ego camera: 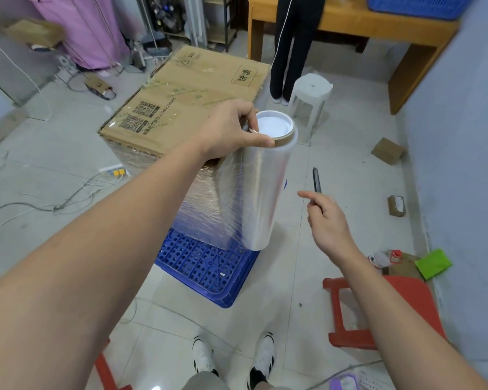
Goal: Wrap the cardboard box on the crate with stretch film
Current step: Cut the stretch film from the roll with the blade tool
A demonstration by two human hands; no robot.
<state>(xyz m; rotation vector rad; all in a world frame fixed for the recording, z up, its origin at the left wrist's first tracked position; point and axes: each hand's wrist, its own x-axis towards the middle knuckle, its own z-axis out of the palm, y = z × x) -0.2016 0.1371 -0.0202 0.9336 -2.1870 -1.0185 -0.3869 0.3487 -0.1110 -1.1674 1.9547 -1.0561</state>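
Left hand [231, 128] gripping film roll [268, 187] top, hiding box [186, 94] corner; right hand [326, 220] pinching pen [317, 180]; crate [206, 266] half covered.

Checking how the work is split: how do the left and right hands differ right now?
The left hand grips the top rim of the upright stretch film roll beside the cardboard box; the right hand holds a thin dark pen-like tool, forefinger extended. Left reaches farther forward; right sits nearer. Both are bare.
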